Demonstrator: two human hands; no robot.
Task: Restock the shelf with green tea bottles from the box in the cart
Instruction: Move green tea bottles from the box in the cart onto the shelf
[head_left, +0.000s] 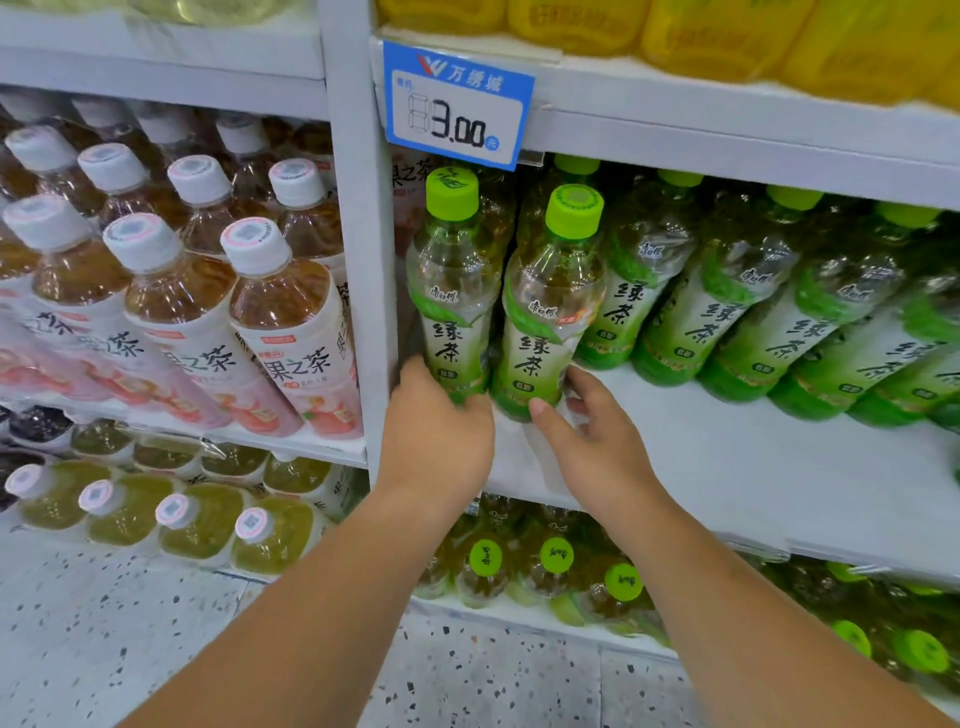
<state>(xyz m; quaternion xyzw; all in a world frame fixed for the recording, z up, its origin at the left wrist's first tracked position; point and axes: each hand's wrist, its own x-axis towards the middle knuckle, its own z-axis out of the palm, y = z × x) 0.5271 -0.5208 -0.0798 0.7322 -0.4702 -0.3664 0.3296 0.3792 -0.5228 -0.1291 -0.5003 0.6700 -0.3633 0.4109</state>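
Note:
Two green tea bottles with lime caps stand at the left end of the white shelf. My left hand grips the base of the left bottle, next to the shelf upright. My right hand holds the base of the right bottle, thumb in front and fingers round its right side. A row of more green tea bottles stands further back to the right. The box and the cart are out of view.
A blue price tag reading 3.00 hangs above the two bottles. White-capped fruit tea bottles fill the bay on the left. Yellow packs lie on the top shelf, more green-capped bottles below. Speckled floor lies underneath.

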